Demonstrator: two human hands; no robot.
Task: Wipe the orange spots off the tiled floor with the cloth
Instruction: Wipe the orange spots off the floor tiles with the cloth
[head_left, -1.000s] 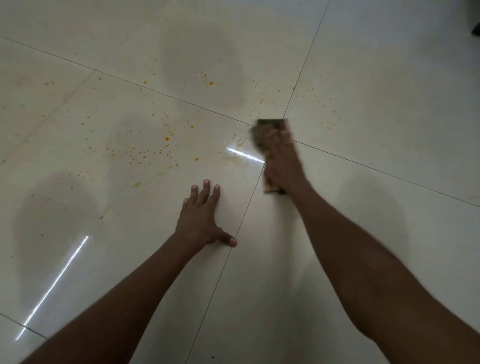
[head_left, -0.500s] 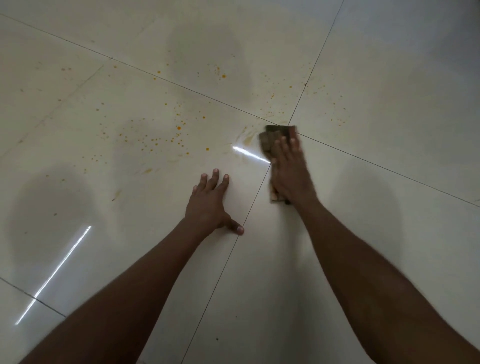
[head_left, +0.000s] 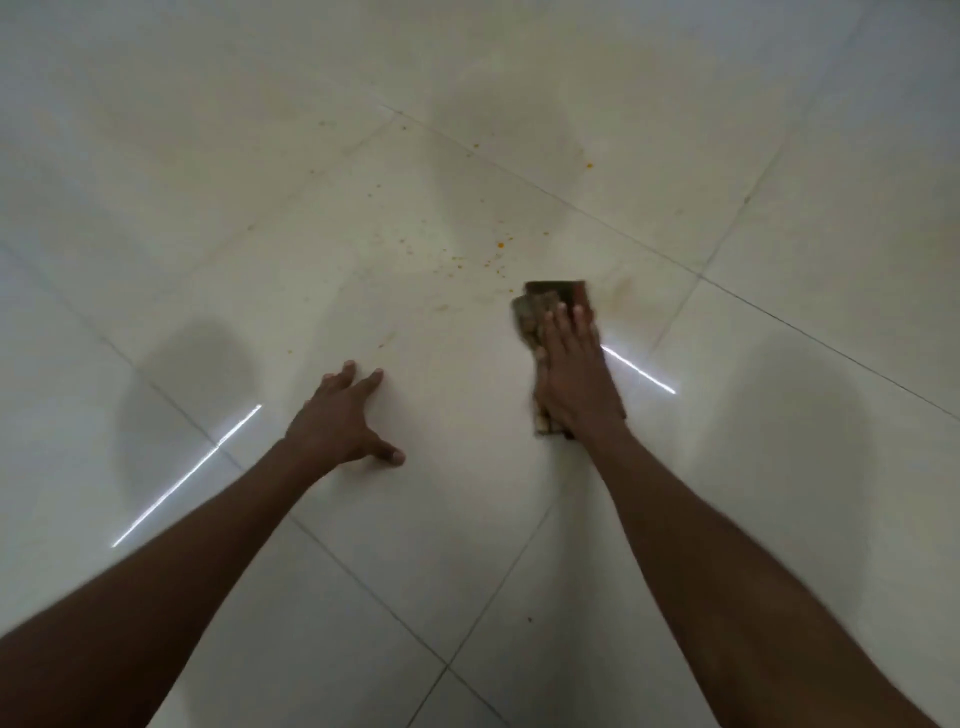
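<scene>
My right hand (head_left: 574, 374) lies flat on a folded brown cloth (head_left: 540, 304), pressing it onto the pale tiled floor (head_left: 260, 234). The cloth's far end sticks out beyond my fingertips. Small orange spots (head_left: 500, 245) are scattered on the tile just beyond and left of the cloth, with one more orange spot (head_left: 588, 166) farther away. A faint orange smear (head_left: 621, 291) shows right of the cloth. My left hand (head_left: 340, 421) rests open on the floor, fingers spread, to the left of the cloth and holding nothing.
Thin dark grout lines (head_left: 779, 322) cross the glossy tiles. Bright light streaks (head_left: 187, 475) and soft round shadows reflect on the floor. Nothing else stands on the tiles in view.
The view has swung, so the tile pattern sits differently. My right hand has slid the cloth left, off the grout junction onto the spotted tile. Fewer orange spots show than before.
</scene>
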